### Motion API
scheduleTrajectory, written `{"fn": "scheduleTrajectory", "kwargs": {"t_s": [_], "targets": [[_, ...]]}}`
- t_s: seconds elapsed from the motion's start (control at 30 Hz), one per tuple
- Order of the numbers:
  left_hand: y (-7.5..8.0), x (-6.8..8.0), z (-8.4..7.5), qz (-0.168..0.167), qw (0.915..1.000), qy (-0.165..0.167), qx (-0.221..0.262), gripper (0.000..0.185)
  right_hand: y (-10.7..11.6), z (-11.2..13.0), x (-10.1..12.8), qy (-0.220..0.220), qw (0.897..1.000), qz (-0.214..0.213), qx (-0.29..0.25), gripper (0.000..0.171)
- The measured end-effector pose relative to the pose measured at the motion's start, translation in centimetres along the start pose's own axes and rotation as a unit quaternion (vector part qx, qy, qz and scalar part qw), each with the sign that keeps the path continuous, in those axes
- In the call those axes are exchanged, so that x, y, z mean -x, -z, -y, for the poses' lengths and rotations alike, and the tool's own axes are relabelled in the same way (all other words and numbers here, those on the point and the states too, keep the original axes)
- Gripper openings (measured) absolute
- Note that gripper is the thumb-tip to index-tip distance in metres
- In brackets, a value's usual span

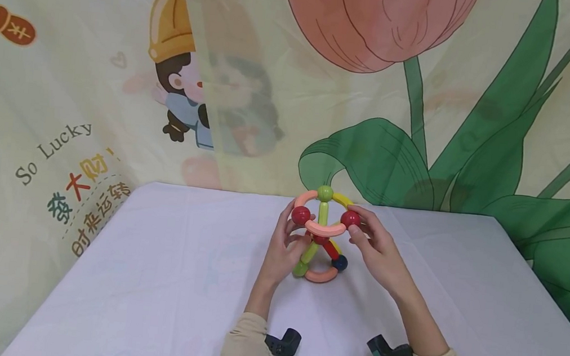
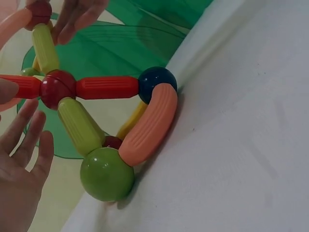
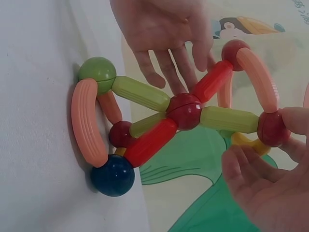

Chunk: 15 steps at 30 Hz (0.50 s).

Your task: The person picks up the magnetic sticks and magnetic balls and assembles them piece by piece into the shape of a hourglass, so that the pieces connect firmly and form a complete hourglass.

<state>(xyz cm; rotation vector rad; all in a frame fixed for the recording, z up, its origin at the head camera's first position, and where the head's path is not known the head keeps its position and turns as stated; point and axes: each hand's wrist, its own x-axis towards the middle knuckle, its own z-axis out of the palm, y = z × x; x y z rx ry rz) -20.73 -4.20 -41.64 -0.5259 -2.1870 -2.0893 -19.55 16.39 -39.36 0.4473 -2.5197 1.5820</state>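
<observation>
A toy model of magnetic balls and sticks (image 1: 324, 212) stands upright on the cloth. Its lower ring has a green ball (image 2: 107, 174), a dark blue ball (image 3: 113, 175) and curved salmon sticks (image 3: 87, 123). Straight red and green sticks meet at a central red ball (image 3: 183, 111); an upper ring tops them. My left hand (image 1: 282, 251) holds the upper left side, its thumb across a red stick (image 2: 24, 87) and the other fingers spread. On the upper right, my right hand (image 1: 375, 248) pinches a red ball (image 1: 350, 219) between thumb and fingers.
White cloth (image 1: 179, 282) covers the table, whose far edge runs just behind the model. A printed curtain (image 1: 252, 84) hangs behind it. Black wrist cameras (image 1: 284, 343) sit on both beige sleeves (image 1: 247, 344).
</observation>
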Motion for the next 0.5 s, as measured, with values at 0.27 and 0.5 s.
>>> {"fn": "scheduleTrajectory", "kwargs": {"t_s": [0.27, 0.5], "targets": [[0.1, -0.3, 1.7, -0.019, 0.9991, 0.032, -0.02, 0.072, 0.9, -0.5, -0.1, 0.014, 1.0, 0.017, -0.013, 0.052], [1.0, -0.9, 3.7, -0.071, 0.9954, 0.011, -0.064, 0.054, 2.2, -1.9, -0.4, -0.006, 1.0, -0.002, 0.027, 0.042]]}}
